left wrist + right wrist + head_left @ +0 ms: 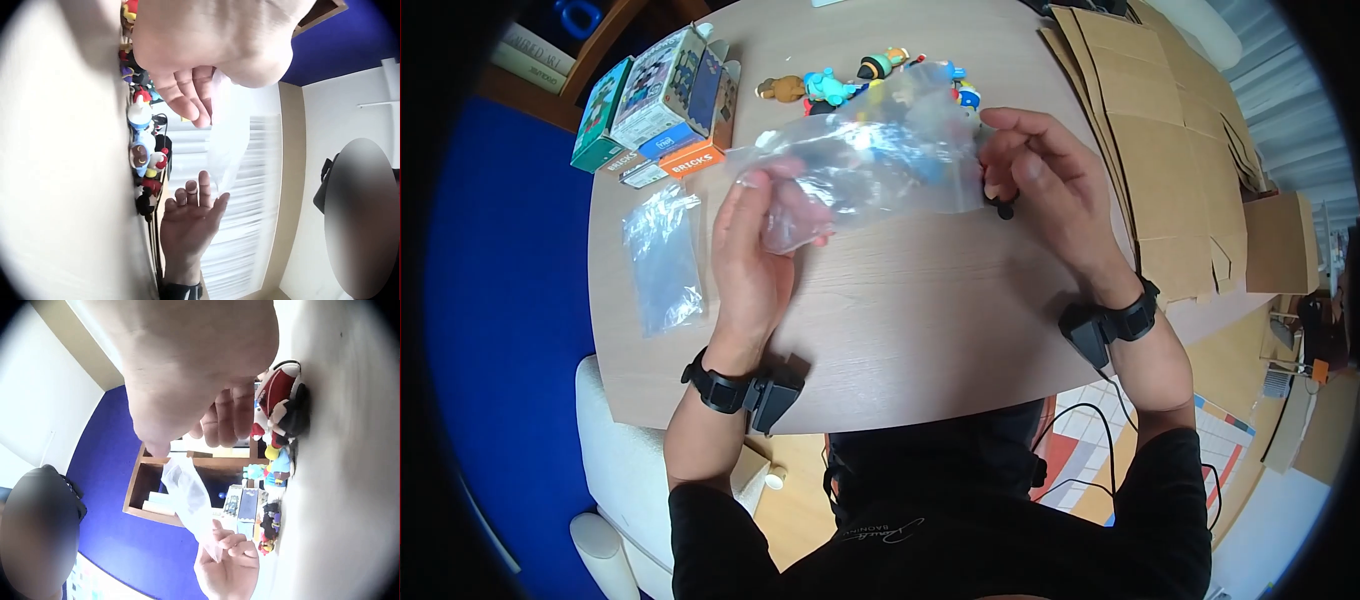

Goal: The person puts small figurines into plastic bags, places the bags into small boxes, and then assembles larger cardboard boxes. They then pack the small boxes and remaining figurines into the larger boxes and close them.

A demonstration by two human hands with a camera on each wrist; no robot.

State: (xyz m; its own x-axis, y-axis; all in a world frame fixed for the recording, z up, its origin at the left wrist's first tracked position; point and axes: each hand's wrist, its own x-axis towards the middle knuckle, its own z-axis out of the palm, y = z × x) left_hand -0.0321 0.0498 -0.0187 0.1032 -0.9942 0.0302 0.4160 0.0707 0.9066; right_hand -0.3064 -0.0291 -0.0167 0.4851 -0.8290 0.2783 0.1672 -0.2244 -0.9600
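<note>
A clear plastic zip bag [870, 180] stretches between the hands above the table. My left hand [747, 265] pinches its left end, thumb in front and fingers behind. At the bag's other end is my right hand [1060, 195], its fingers parted and loosely bent. In the left wrist view, the right thumb tip is right at the bag's edge. Behind the bag, small toy figures stand in a row, among them a brown one [782, 89] and a turquoise one [828, 87]; the bag partly hides several others.
Another clear bag [663, 260] lies flat at the table's left. Toy brick boxes [662, 95] stand at the back left. Folded cardboard [1165, 150] leans along the right edge. A black cable [1112, 430] hangs from the right wrist camera.
</note>
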